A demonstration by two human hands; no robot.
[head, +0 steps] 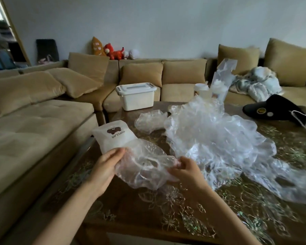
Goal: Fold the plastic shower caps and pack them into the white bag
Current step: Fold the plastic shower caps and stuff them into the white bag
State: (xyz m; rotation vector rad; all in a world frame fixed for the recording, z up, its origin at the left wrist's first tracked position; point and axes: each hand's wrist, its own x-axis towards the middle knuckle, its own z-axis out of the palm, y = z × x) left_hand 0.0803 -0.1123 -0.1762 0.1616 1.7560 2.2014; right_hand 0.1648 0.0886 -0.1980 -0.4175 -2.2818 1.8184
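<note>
Folding seems the step in hand: the left hand (105, 167) and right hand (185, 171) each pinch an edge of one clear shower cap (143, 165) held between them. The white bag (113, 137) lies just beyond the left hand, and the unfolded pile of caps (215, 138) beyond the right. Next, the pinched edges likely need bringing together evenly.

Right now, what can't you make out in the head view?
- Pile of caps: count unreadable, clear layers overlap; right end cut by the frame edge.
- White bag: mouth hidden by the left hand and held cap.
- Right hand: fingertips veiled by the held cap.
- Storage box: contents hidden by lid.
</note>
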